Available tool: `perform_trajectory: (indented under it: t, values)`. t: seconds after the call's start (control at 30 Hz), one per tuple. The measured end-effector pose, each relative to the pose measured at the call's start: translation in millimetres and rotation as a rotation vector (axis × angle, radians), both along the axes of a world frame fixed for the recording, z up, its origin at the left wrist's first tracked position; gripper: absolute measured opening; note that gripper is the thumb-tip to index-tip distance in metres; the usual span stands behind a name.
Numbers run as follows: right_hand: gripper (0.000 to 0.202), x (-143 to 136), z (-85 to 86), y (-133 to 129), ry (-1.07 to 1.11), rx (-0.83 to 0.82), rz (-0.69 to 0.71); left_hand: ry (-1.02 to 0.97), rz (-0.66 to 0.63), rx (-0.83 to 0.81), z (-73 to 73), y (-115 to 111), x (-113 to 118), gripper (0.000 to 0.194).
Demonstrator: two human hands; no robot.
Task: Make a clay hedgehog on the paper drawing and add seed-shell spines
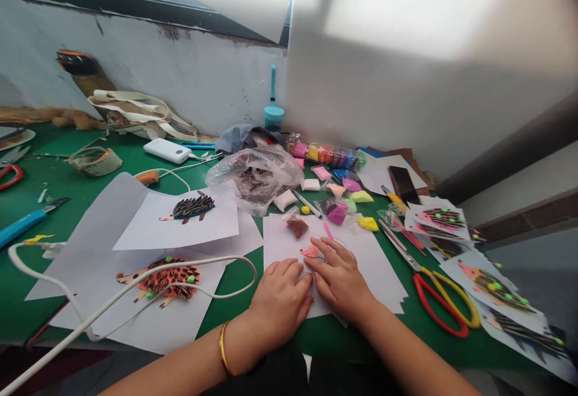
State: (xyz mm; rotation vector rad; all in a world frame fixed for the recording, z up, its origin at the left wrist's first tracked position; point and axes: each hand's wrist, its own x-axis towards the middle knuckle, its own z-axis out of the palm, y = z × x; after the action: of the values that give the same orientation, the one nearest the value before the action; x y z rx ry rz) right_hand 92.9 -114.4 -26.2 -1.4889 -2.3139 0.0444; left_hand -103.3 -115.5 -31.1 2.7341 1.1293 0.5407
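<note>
Pink clay (310,252) lay on the paper (374,275), just past your fingertips. From your right hand (341,275) it sat toward 10 o'clock; from your left hand (280,293), toward 1 o'clock. Right hand was nearer. Clay's long axis ran roughly 9 to 3, narrow tip at 9; the 3 o'clock end was partly hidden under your right fingers.

Your right hand was part open, palm down, fingers spread, not closed round anything; its fingertips seemed to touch the clay's edge, though exact contact was hard to tell. Your left hand was low on the paper, fingers bent and bunched, thumb side near your right thumb. Couldn't tell whether it pinched anything; its fingertips were apart from the clay.

Around the clay: brown clay (295,225) in a wrapper at 11 o'clock, yellow ball (305,210) at 12, pink strip (327,229) at 1. A blue line (342,242) showed beside your right fingers. Scissors (422,266) lay on the green counter (90,209), well off toward 3 o'clock.
</note>
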Motion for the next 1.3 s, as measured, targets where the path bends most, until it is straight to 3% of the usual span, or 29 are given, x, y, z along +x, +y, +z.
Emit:
perform_trajectory:
  t: [1.0, 1.3]
  values:
    - [0.035, 0, 2.7, 0, -0.101, 0.065, -0.013, -0.027, -0.001, 0.015, -1.6, 0, 0, 0.031]
    - [0.041, 13, 5.2, 4, -0.082, 0.078, -0.099, -0.006, -0.005, 0.015, 2.1, 1, -1, 0.031]
